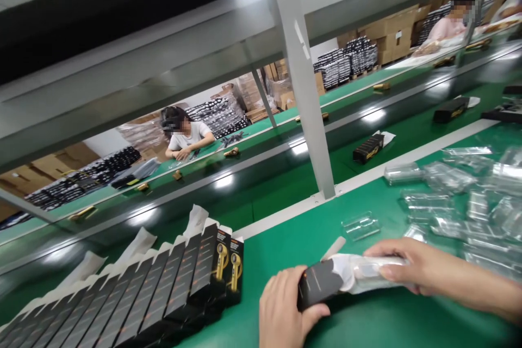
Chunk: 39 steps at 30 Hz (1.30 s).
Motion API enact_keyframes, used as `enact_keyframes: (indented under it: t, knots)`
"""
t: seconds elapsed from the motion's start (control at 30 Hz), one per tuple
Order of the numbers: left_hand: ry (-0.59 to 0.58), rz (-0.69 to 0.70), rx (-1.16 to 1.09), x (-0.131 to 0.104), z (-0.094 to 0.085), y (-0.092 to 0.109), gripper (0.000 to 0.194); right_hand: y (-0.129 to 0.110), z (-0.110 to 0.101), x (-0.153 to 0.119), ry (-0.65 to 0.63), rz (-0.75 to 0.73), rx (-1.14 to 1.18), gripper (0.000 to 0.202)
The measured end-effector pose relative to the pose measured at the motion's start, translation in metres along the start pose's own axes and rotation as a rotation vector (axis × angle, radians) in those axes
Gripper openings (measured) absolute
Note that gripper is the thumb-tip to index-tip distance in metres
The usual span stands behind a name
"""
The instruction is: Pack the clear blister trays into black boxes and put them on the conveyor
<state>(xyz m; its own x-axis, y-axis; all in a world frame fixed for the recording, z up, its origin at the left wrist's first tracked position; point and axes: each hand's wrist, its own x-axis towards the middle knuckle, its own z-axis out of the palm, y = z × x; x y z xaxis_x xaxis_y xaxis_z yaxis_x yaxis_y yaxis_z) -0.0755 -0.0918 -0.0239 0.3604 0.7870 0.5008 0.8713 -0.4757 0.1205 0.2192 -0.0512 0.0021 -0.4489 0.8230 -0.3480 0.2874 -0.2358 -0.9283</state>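
Left hand: curled round the far-left end of the black box [320, 285], thumb below and fingers over the top, lower middle of the frame; left hand [283, 307] grips firmly, by the look of it.
Right hand: fingers and thumb pinched part-closed on the clear plastic insert [369, 273], right of the box; right hand [402, 267] holds its outer end.
Box mouth: faces right, white flaps spread, insert right against it; how deep it sits is hidden, and whether it moves in or out I cannot tell.
Alignment: either way, best slid straight along the box's length, since a tilt could snag a flap.
Pressure: light fingers seem wise; thin plastic probably dents, and the card may crease.
Elbow room: loose clear trays [460, 201] crowd the right of the table [261, 277]; packed boxes [163, 288] line the lower left, so short strokes suit.
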Motion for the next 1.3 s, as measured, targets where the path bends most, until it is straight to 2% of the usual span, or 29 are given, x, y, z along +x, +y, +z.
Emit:
enact_keyframes:
  t: [0.17,0.3,0.4,0.47,0.53,0.6,0.67,0.7,0.77,0.87,1.0,1.1,1.17,1.23,1.3]
  knots:
    - [-0.030,0.108,-0.074,0.007,0.004,0.016,0.067,-0.004,0.013,0.003,-0.099,-0.002,-0.005,0.036]
    - [-0.023,0.137,-0.052,0.009,0.003,0.023,0.065,-0.005,0.028,0.007,-0.080,-0.076,-0.018,0.028]
    - [-0.024,0.173,-0.035,0.012,0.002,0.022,0.064,-0.004,0.031,0.008,-0.025,-0.138,-0.087,0.025]
    - [-0.015,0.172,-0.049,0.015,0.002,0.018,0.064,-0.008,0.029,0.012,-0.018,-0.130,-0.051,0.023]
    - [0.008,0.105,-0.034,0.017,0.000,0.010,0.059,-0.017,0.025,0.024,-0.027,-0.100,0.019,0.016]
    - [0.097,-0.094,0.034,0.017,-0.001,0.000,0.052,-0.034,0.024,0.048,-0.009,-0.091,0.069,0.011]
    - [0.232,-0.328,0.104,0.014,0.001,-0.007,0.051,-0.054,0.029,0.085,0.037,-0.110,0.118,0.015]
    - [0.300,-0.399,0.117,0.011,0.004,-0.010,0.052,-0.064,0.034,0.107,0.068,-0.117,0.153,0.018]
    - [0.367,-0.410,0.101,0.004,0.013,-0.011,0.048,-0.081,0.046,0.153,0.135,-0.100,0.223,0.021]
    - [0.330,-0.334,0.040,-0.003,0.029,-0.009,0.038,-0.096,0.063,0.211,0.217,-0.041,0.316,0.023]
    - [0.290,-0.317,-0.019,-0.006,0.041,-0.010,0.033,-0.101,0.065,0.251,0.256,0.034,0.379,0.029]
    - [0.234,-0.317,-0.045,-0.005,0.038,-0.016,0.030,-0.101,0.057,0.254,0.259,0.056,0.373,0.031]
    - [0.186,-0.314,-0.068,-0.004,0.035,-0.021,0.028,-0.100,0.050,0.241,0.236,0.059,0.333,0.031]
    - [0.142,-0.330,-0.096,-0.003,0.033,-0.025,0.026,-0.096,0.041,0.214,0.185,0.051,0.263,0.033]
    - [0.104,-0.365,-0.128,-0.002,0.033,-0.026,0.026,-0.091,0.026,0.174,0.116,0.017,0.166,0.037]
